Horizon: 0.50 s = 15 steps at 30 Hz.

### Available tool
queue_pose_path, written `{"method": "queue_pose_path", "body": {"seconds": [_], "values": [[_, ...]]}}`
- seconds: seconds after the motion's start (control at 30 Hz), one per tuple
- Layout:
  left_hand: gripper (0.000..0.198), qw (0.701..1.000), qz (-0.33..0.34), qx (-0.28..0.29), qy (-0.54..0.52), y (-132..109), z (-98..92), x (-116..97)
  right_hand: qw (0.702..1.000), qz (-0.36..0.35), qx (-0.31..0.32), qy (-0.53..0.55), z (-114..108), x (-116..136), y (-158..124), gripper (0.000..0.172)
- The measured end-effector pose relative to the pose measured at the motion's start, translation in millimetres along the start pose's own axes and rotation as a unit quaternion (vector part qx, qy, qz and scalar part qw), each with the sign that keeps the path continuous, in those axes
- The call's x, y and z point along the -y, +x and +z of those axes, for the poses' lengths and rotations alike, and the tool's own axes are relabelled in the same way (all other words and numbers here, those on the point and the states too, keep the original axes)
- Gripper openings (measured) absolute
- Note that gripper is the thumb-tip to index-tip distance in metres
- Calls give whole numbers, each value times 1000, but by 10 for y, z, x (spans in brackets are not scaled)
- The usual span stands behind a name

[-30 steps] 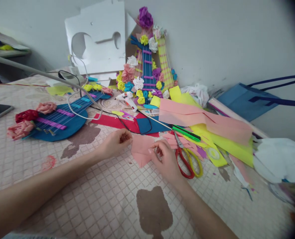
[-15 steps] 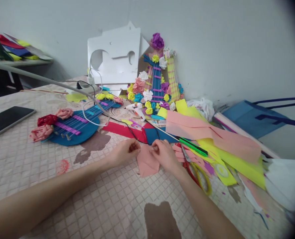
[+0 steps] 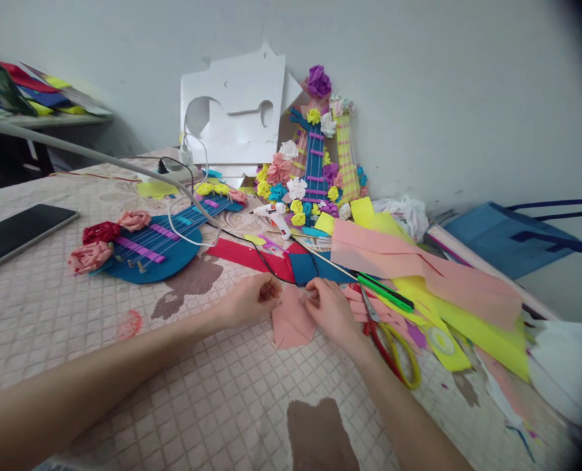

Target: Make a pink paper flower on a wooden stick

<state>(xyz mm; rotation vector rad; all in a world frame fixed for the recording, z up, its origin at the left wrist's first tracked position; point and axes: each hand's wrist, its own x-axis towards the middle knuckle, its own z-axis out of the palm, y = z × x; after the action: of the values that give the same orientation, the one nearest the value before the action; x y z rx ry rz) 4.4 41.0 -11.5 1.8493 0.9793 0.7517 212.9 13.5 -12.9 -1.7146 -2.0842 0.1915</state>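
The left hand (image 3: 249, 304) and the right hand (image 3: 333, 313) are each pinching the top edge of a pink paper piece (image 3: 293, 325), which is lying on the counter (image 3: 197, 392) between them. It is looking only creased, unlike the finished roses (image 3: 89, 256) on the blue guitar (image 3: 161, 260). Fingertips are hiding the fold, and the wrist is partly covering the scissors (image 3: 396, 347).

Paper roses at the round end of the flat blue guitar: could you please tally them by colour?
Pink roses: 2
Red rose: 1
Total: 3
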Motion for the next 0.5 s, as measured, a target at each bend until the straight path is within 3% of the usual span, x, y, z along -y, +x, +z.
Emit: {"method": "queue_pose_path", "body": {"seconds": [0.23,0.37,0.5], "values": [[14,1000,-1,3,-5,-9,15,16,996,21,43,79,2,-86,39,2],[27,1000,-3,4,-9,-18,-2,34,990,18,54,132,-44,-29,-24,4],[35,999,-2,36,-24,-58,-30,-33,962,34,45,269,-78,53,-188,13]]}}
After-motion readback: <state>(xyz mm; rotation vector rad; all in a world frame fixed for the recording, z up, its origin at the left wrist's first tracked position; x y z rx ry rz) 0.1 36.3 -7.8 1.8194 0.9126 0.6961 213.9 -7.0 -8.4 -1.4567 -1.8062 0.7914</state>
